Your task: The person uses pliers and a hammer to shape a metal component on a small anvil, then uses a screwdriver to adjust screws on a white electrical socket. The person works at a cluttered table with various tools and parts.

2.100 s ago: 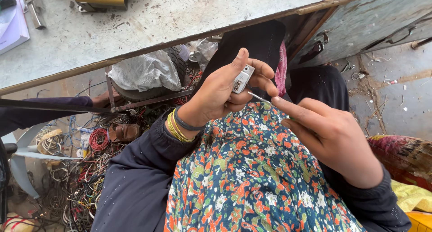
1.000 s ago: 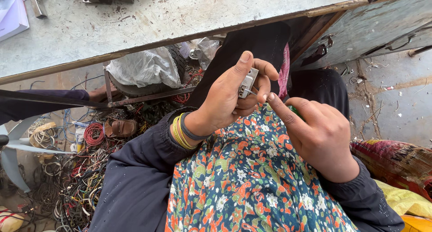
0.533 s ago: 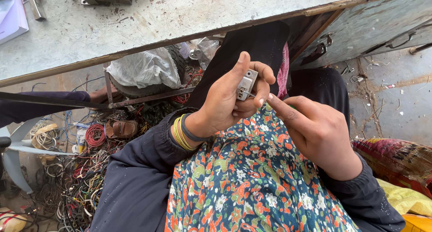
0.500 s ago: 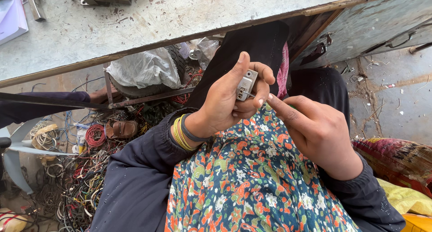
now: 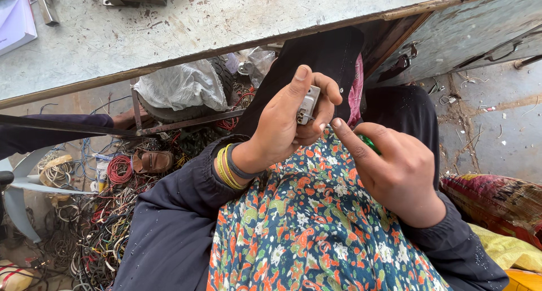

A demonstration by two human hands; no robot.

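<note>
Fig.: my left hand is clamped round a small grey switch block, held above my lap, just under the workbench edge. My right hand is closed on a green-handled screwdriver, tip at the block's side. Best practice, I judge: keep shaft square to screw, brace w/ left thumb, turn slowly.

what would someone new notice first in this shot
At centre, the left hand pinches a small grey metal-and-plastic block, and the right hand brings a thin green-handled tool to it, over a bright floral-print lap. At lower left, a tangle of coloured wires lies under the scratched grey workbench.
</note>
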